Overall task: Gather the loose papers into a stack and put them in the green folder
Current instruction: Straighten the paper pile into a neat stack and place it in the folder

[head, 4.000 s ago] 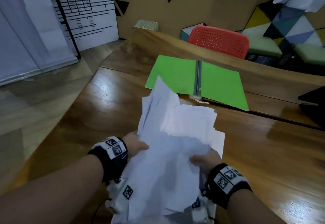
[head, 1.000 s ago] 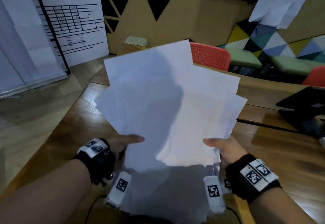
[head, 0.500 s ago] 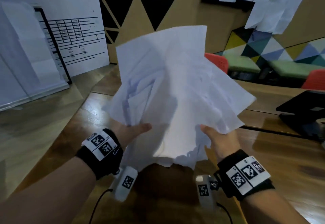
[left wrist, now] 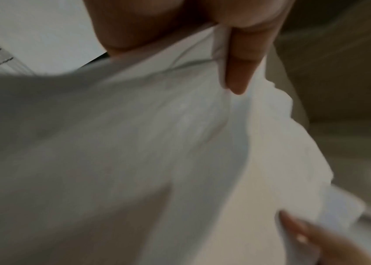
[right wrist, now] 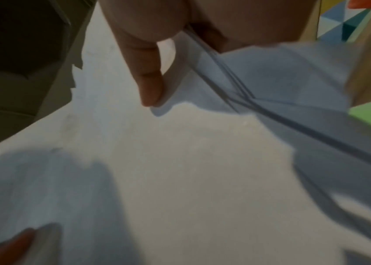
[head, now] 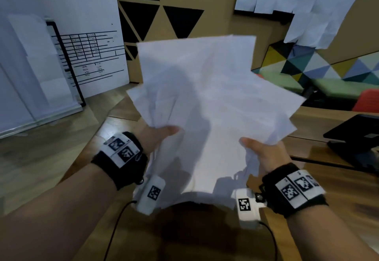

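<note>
The papers (head: pixel 213 105) are held up in the air above the table (head: pixel 328 182), pinched along their lower edge between the two hands. The left hand (head: pixel 158 137) grips the bottom left part of the bundle, its thumb laid across the front sheet and the fingers hidden behind; the right hand (head: pixel 264 154) grips the bottom right part in the same way. In the left wrist view the thumb (left wrist: pixel 241 71) is seen pressed onto the sheets, and in the right wrist view a thumb (right wrist: pixel 150 86) lies on the front sheet while several sheet edges run past it.

The step in hand is judged to be the squaring of the bundle. It would be done well if the grip were loosened a little, the lower edges were tapped down on the table below the hands, and the sides were then pushed inward by both palms until the corners meet. Too tight a pinch would likely keep the sheets skewed; too loose a one could let sheets slide out below the wrists.

The papers are white, thin and limp, fanned at differing angles, with corners jutting up and to the right of the right hand and a ragged lower edge. The green folder is not seen in the head view; only a small patch of green, which cannot be identified, shows beyond the right hand in the right wrist view
</note>
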`<state>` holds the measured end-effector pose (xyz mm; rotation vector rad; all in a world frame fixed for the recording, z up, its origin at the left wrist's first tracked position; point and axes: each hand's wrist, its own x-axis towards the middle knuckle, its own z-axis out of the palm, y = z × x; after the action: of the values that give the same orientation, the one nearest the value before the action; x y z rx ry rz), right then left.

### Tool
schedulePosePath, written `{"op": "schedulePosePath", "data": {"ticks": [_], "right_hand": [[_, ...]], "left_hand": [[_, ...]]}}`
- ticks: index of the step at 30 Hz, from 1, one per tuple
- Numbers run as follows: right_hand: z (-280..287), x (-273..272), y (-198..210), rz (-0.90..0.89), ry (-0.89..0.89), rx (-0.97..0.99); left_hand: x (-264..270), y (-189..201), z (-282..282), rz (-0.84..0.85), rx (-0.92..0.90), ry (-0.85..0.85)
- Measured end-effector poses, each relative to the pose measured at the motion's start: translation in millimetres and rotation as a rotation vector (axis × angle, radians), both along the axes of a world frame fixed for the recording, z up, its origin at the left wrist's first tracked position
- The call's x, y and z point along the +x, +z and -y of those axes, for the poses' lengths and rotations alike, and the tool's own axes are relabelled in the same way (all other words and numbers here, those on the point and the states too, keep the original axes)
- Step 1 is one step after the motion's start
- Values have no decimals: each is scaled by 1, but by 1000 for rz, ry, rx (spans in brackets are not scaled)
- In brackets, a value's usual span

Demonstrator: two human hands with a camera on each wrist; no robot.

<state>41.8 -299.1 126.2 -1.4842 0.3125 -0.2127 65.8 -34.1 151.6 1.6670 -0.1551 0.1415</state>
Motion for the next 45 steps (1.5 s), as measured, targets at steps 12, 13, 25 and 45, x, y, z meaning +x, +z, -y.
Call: {"op": "schedulePosePath", "data": {"ticks": [12, 13, 25, 45], "right_hand": [[-26, -17, 6, 68, -82, 22], [-27, -17, 11, 72, -114, 27], [-46, -35, -6, 243, -50, 13], [-41, -18, -1, 271, 86, 77]], "left_hand": [[-6, -7, 9, 2, 210, 6], [-6, -3, 12, -9, 213, 58], [-37, -23, 15, -73, 89, 51], [-7, -4, 5, 58, 40, 96]]}}
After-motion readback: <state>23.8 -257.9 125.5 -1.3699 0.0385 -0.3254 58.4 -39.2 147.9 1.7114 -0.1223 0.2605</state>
